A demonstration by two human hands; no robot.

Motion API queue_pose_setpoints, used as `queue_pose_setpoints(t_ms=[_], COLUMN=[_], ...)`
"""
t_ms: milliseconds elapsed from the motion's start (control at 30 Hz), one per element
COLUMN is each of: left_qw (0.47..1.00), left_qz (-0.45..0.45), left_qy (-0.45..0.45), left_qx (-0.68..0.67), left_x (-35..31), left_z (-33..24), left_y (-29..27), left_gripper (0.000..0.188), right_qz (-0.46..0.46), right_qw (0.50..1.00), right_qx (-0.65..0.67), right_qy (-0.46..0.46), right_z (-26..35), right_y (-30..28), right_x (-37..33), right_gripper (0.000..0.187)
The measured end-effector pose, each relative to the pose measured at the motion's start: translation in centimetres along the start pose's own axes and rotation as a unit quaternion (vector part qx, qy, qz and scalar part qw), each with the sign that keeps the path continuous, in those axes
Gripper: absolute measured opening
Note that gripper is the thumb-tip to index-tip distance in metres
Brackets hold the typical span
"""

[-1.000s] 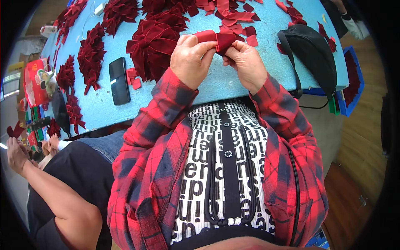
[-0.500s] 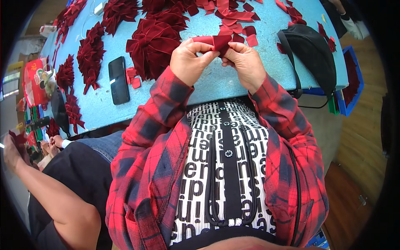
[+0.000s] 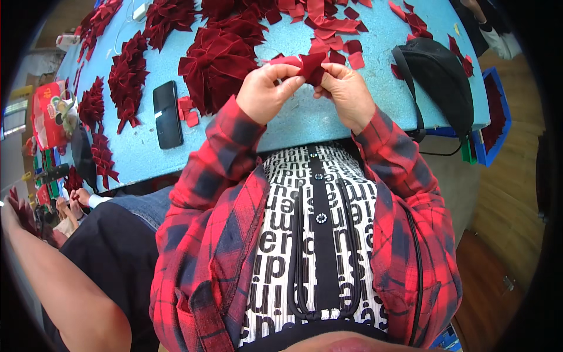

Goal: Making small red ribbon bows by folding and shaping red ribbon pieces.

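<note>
Hands point(image 3: 305, 88) fold red fabric point(image 3: 306, 62) beside bow pile point(image 3: 220, 58).

Your left hand point(image 3: 267, 94) is raised in front of your chest, fingers curled and thumb pressed toward the fingertips in a pinch. Your right hand point(image 3: 347, 94) sits just beside it, knuckles turned outward, its fingertips meeting those of the left at the middle. Both wrists are bent inward toward each other. Your forearms, in red and black checked flannel sleeves point(image 3: 218, 158), rise from your sides and converge, elbows spread well apart.
</note>
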State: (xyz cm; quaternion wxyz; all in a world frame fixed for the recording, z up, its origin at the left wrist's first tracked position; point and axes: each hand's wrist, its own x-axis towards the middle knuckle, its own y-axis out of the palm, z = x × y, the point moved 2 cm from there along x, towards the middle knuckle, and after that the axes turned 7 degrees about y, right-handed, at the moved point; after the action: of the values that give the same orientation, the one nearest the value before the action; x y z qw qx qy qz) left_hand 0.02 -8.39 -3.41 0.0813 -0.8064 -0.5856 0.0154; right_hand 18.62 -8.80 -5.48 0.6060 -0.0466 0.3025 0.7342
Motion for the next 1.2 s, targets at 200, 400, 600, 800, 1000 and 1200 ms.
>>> queue_pose_setpoints(t_ms=[200, 400, 600, 800, 1000, 1200], left_qw=[0.997, 0.993, 0.993, 0.996, 0.998, 1.0], left_qz=[-0.071, -0.062, -0.079, -0.074, -0.051, -0.016], left_qy=[0.016, -0.007, -0.084, -0.04, -0.019, -0.01], left_qx=[0.031, 0.098, 0.018, 0.033, 0.032, 0.021], left_x=[0.2, 0.3, 0.7, 0.7, 0.8, 0.4], left_z=[-0.1, -1.0, -0.3, 0.3, 0.2, -0.3], left_y=[0.5, 0.3, 0.2, 0.0, -0.1, -0.1], left_gripper=[0.014, 0.011, 0.016, 0.017, 0.019, 0.019], right_qz=[0.01, 0.026, 0.027, 0.042, 0.045, 0.036], right_qw=[0.999, 1.0, 1.0, 0.999, 0.999, 0.998], right_qx=[0.023, 0.014, 0.011, 0.016, 0.01, 0.031], right_qy=[0.021, -0.001, -0.007, 0.0, 0.017, 0.027], right_z=[-0.1, -0.3, 0.0, 0.0, -0.4, 0.0], right_y=[-0.4, -0.3, 0.2, 0.1, -0.2, -0.6], right_x=[0.4, 0.3, 0.1, 0.1, 0.0, 0.0], right_gripper=[0.022, 0.024, 0.021, 0.021, 0.02, 0.018])
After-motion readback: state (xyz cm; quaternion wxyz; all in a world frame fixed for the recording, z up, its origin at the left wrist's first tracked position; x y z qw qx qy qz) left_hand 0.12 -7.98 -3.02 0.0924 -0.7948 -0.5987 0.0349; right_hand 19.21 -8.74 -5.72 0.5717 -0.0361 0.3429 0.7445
